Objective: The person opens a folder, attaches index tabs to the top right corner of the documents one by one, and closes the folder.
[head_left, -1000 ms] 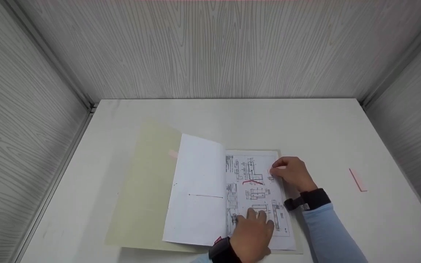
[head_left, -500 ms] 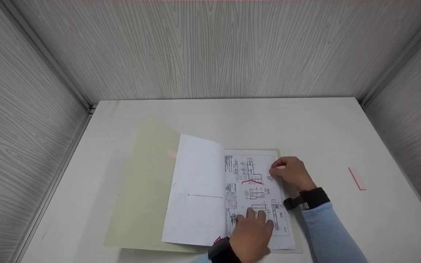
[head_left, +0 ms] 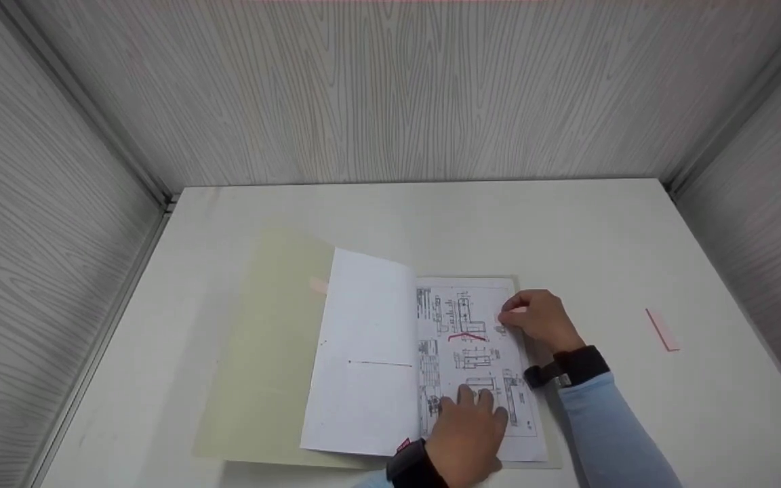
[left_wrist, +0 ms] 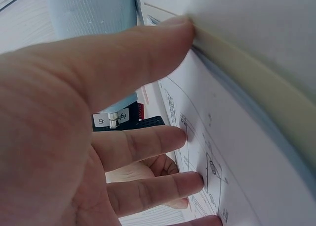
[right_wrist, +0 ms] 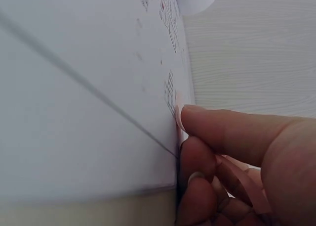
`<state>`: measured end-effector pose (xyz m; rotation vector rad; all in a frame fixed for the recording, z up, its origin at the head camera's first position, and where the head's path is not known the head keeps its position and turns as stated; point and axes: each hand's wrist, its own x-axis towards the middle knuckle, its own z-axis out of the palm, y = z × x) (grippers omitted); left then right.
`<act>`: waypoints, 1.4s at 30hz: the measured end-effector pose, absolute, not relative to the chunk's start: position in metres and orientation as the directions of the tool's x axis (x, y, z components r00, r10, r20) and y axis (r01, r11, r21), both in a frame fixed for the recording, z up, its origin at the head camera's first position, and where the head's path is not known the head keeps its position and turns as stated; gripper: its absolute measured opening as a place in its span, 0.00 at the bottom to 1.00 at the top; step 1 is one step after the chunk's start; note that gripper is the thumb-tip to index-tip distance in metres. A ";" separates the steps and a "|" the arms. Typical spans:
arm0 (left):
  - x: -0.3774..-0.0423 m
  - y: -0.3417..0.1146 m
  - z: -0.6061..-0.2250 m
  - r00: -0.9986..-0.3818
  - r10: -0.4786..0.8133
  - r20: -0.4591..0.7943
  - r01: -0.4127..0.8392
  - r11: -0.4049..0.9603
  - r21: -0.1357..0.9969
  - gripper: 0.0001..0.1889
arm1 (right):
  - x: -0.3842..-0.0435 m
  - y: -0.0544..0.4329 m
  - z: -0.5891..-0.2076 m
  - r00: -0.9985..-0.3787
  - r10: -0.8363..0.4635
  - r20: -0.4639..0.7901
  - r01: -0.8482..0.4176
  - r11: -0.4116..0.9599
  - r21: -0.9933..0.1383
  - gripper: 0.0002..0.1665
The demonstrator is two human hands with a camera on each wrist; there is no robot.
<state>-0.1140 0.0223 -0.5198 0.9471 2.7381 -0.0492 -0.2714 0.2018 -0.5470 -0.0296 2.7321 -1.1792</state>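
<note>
I pinch a pale pink paper strip [right_wrist: 178, 116] at the right edge of a printed sheet [head_left: 478, 369], its visible tip slightly curved. Covered in black technical drawings and marked in red, the sheet lies flat beneath my touch inside an open booklet [head_left: 262, 386] with pale yellow-green covers, its turned white page [head_left: 363, 332] partly overlapping the left cover.

Dull, diffuse light leaves a soft shadow [head_left: 262, 474] under the folder [head_left: 255, 379]; wrist views blur.
</note>
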 end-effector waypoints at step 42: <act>-0.112 0.021 -0.522 -0.756 0.630 -0.178 0.633 0.773 0.047 0.33 | -0.275 0.199 -0.548 -0.990 -0.086 -0.113 0.011 0.745 -0.667 0.07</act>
